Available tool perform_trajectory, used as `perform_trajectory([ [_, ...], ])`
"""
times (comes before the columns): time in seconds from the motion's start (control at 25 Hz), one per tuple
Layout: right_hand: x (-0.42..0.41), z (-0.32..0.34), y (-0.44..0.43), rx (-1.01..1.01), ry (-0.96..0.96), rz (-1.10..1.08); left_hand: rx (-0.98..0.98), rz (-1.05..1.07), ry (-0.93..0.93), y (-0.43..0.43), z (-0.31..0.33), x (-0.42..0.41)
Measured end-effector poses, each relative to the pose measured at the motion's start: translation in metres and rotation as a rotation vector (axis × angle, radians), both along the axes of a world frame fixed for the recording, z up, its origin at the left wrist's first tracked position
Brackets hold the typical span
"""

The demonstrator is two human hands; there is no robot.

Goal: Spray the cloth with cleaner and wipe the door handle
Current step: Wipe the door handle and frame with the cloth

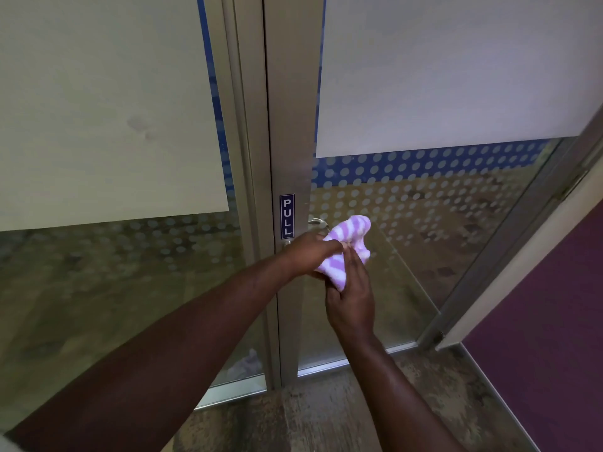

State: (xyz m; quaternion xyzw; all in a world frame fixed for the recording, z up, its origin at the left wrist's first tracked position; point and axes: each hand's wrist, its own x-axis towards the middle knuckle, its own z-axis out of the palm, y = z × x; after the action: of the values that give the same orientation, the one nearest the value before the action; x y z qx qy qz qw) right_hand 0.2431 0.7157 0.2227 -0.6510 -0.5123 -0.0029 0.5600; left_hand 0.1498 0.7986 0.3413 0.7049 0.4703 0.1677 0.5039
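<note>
A purple and white striped cloth [350,238] is bunched over the metal door handle [318,222] on the door's aluminium stile. Only the handle's base and curved neck show; the rest is hidden under the cloth. My left hand [310,254] grips the cloth from the left, just below the handle. From underneath, my right hand [350,298] holds the cloth's lower end, fingers pointing up. No spray bottle is in view.
A blue PULL sign [287,216] is stuck on the stile left of the handle. The glass door [424,223] has dotted frosting and a white sheet above. A fixed glass panel [114,256] stands at the left, a purple wall [554,321] at the right.
</note>
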Motion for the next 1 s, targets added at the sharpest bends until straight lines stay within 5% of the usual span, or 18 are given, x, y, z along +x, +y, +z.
perform_trajectory([
  [0.12,0.012,-0.001,0.008,0.011,0.073,-0.069,-0.002,-0.108,-0.006,0.012,0.008,-0.01],
  [0.32,0.035,-0.001,0.02,0.018,0.408,-0.267,1.277,-0.058,0.141,0.07,0.024,-0.047],
  [0.44,0.046,-0.003,0.029,-0.064,0.293,-0.242,1.666,-0.075,0.337,0.113,0.042,-0.061],
  [0.6,0.05,-0.011,0.05,-0.119,0.024,-0.144,1.845,-0.003,0.447,0.151,0.048,-0.072],
  [0.8,0.047,-0.038,0.074,-0.48,-0.439,0.011,1.972,0.057,0.477,0.17,0.04,-0.071],
  [1.0,0.027,-0.057,0.087,-0.337,-0.566,0.054,1.992,0.09,0.461,0.174,0.037,-0.068],
])
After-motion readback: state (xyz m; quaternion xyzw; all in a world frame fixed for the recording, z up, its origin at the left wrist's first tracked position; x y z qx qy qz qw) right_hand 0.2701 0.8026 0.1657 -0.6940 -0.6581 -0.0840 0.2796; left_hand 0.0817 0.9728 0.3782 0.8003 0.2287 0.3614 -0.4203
